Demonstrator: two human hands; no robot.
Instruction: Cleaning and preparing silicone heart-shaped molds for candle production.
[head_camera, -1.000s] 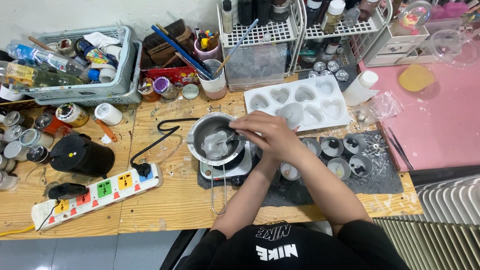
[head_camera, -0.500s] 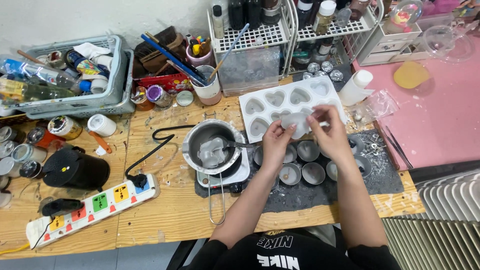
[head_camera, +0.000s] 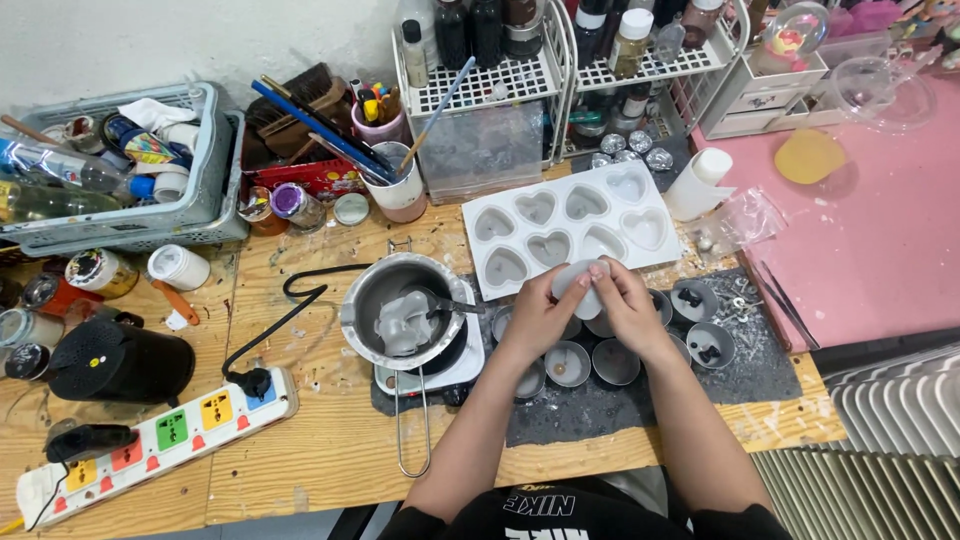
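White wax piece (head_camera: 578, 283), half-hidden by hands

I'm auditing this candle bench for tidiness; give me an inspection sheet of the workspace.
Surface: wooden bench, stained; dark mat.
Job's things: pale wax heart; white heart-shaped mould tray; small round metal tins.
Clutter: grey basket of bottles, jars, brushes.
Grippers: left hand and right hand hold the heart.
Cables: black cord to the multicoloured power strip.
Surroundings: metal melting pot on a hotplate; white wire shelves; pink tabletop.
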